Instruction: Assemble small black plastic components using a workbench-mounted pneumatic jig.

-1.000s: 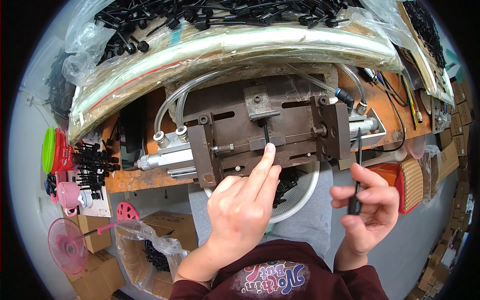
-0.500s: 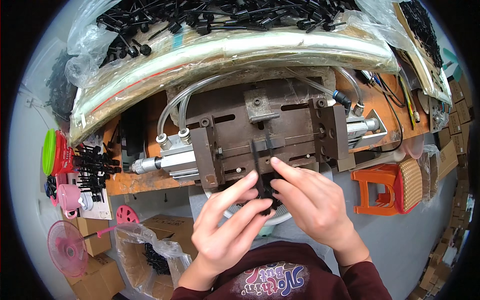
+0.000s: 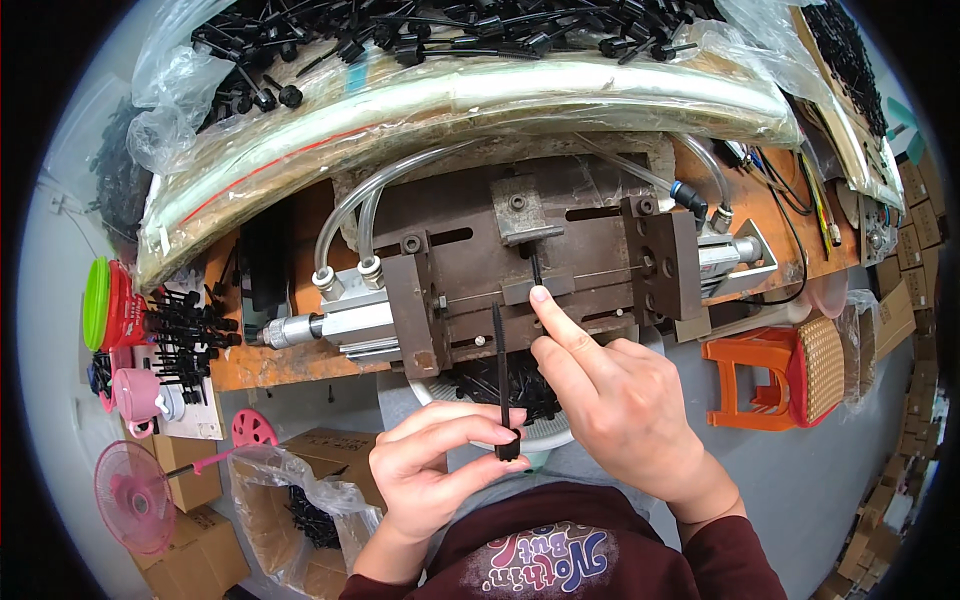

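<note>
Beside the right hand (image 3: 630,415), now pointing at the fixture (image 3: 590,250), grip unclear, the left hand (image 3: 430,470) pinches a rod (image 3: 502,370): roles swapped.

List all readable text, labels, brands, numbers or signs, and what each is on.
Maroon sweatshirt: large multicoloured lettering on the front, readable, but I don't copy printed words.
Cardboard box at lower left: small dark print, too small to read.
Red item at far left: pale marks, too small to read.
Metal fixture: no readable marking visible.
</note>
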Tool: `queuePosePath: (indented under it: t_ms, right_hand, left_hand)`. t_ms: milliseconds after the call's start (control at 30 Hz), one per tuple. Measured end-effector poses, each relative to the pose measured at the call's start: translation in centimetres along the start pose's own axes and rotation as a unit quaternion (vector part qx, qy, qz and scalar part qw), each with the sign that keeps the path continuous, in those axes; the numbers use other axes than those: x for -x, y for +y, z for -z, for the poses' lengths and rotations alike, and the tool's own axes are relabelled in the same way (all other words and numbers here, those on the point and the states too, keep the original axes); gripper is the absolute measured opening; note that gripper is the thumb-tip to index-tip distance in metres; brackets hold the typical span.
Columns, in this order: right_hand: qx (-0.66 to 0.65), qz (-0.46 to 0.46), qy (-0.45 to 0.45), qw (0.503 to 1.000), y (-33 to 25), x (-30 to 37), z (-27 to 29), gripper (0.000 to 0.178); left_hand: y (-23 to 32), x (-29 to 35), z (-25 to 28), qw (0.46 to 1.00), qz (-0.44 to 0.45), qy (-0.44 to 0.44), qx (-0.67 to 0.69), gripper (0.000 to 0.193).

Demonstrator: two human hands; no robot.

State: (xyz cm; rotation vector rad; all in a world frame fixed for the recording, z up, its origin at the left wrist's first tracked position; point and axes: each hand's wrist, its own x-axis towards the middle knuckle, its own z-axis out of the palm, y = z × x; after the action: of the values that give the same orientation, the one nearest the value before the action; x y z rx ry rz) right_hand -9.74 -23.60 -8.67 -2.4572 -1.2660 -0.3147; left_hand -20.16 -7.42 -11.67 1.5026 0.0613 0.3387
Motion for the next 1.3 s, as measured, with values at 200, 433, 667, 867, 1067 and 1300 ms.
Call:
queuePosePath:
  t_ms: [200, 433, 667, 867, 1067, 1300]
  right_hand:
    - [-0.059, -0.006, 0.019, 0.998, 0.5, 0.1, 0.2, 0.019]
    - [-0.458, -0.105, 0.038, 0.882, -0.5, 1.0, 1.1, 0.019]
    - [-0.695, -0.195, -0.038, 0.691, -1.1, 1.4, 0.5, 0.01]
    - [-0.783, -0.209, -0.046, 0.584, -1.2, 1.8, 0.1, 0.007]
    - [-0.795, -0.203, -0.039, 0.57, -1.4, 2.2, 0.0, 0.008]
    - [-0.806, -0.195, -0.026, 0.559, -1.6, 2.4, -0.3, 0.008]
  left_hand:
    - [0.1, 0.5, 0.1, 0.999, 0.024, -0.019, 0.02, 0.025]
    - [-0.2, 0.7, 0.5, 0.997, 0.016, -0.067, 0.04, 0.022]
    - [0.0, 1.3, 0.6, 0.99, 0.045, -0.096, 0.093, 0.022]
    - [0.6, 1.5, 0.1, 0.98, 0.066, -0.108, 0.152, 0.024]
    - [0.8, 1.7, 0.2, 0.98, 0.051, -0.126, 0.145, 0.025]
    - [0.8, 1.9, 0.1, 0.982, 0.016, -0.119, 0.149, 0.029]
